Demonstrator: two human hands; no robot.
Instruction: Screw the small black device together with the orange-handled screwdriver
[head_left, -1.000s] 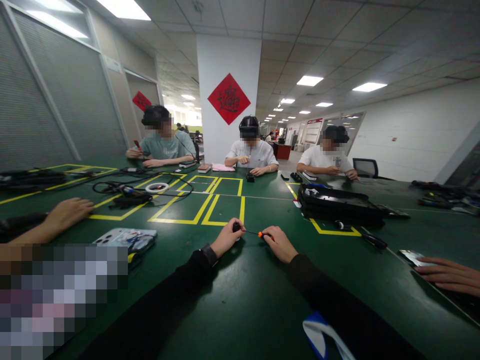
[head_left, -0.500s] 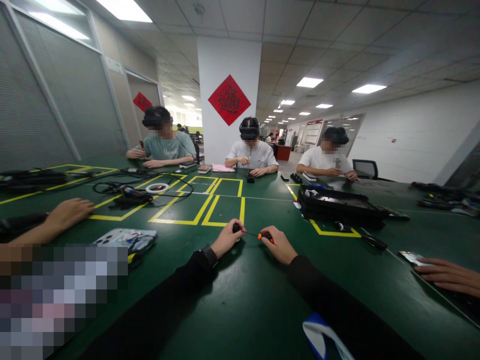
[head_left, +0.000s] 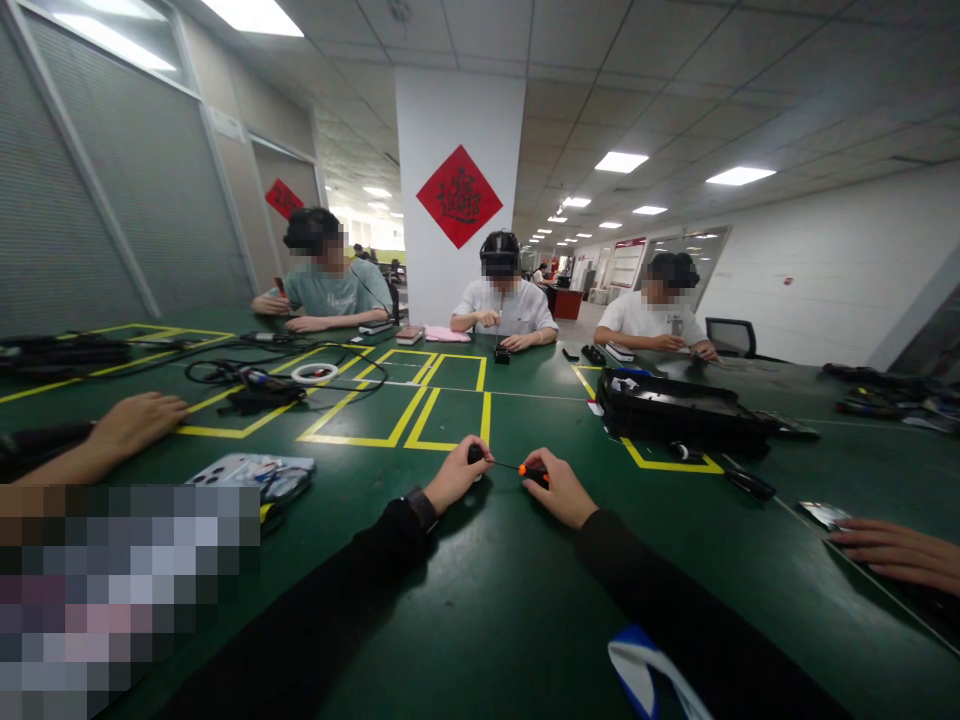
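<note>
Just below the centre of the frame, over a green desk [head_left: 480,610], the left hand [head_left: 452,476] grips a small black part [head_left: 475,455], mostly hidden by the fingers. The right hand [head_left: 562,490] grasps an orange-and-black screwdriver [head_left: 523,469], its thin shaft pointing left to the part. The step in hand looks like driving or seating a screw, though the contact is too small to confirm. The next move seems to call for a steady left grip and an aligned shaft.
</note>
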